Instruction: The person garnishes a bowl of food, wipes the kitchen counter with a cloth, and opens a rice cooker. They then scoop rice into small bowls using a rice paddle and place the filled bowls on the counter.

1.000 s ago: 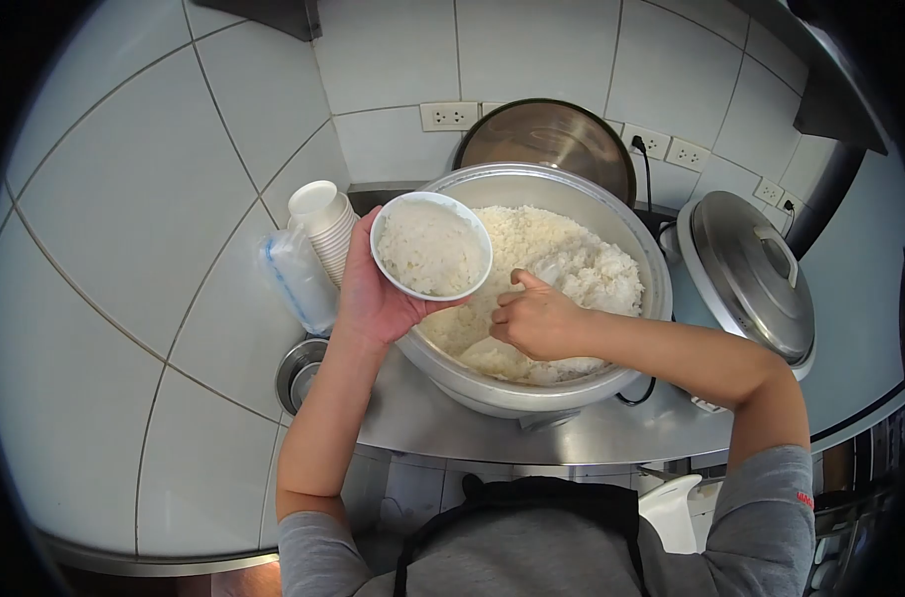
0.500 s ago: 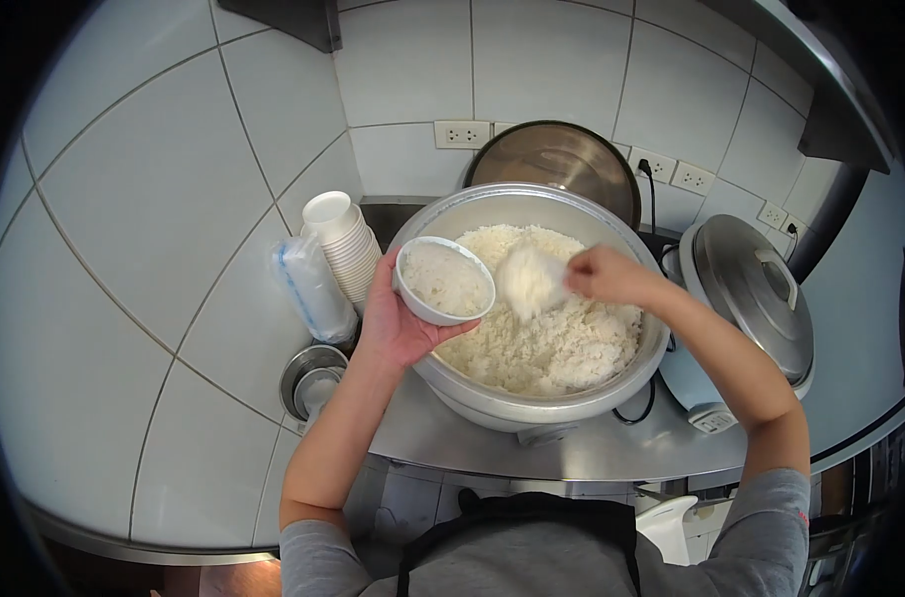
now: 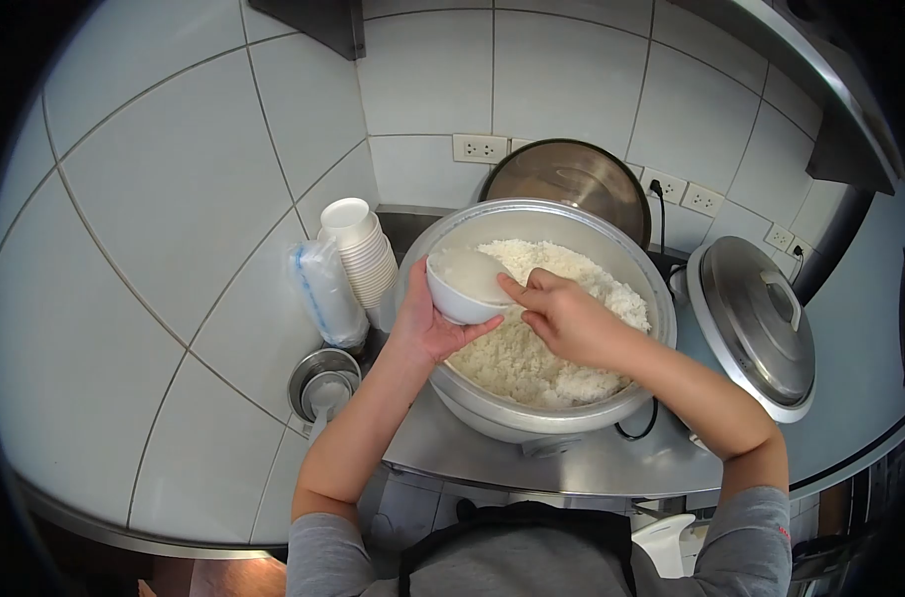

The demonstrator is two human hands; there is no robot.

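Note:
A white bowl sits in my left hand, whose fingers and thumb wrap round its side and underside. The bowl tilts over the left part of a large round pot. Cooked white rice is heaped in the pot. Closed fingers of my right hand grip a pale rice paddle, its handle mostly hidden by the hand. The paddle's flat face lies across the bowl's mouth, covering most of what is in it.
Left of the pot stand stacked white cups and a plastic-wrapped sleeve. A metal container holds a ladle-like scoop. A round lid leans behind the pot. At right is a lidded rice cooker.
My right hand has brought the paddle left, from above the pot's rice onto the bowl. My left hand has tilted the bowl more toward the pot. The camera view has shifted slightly.

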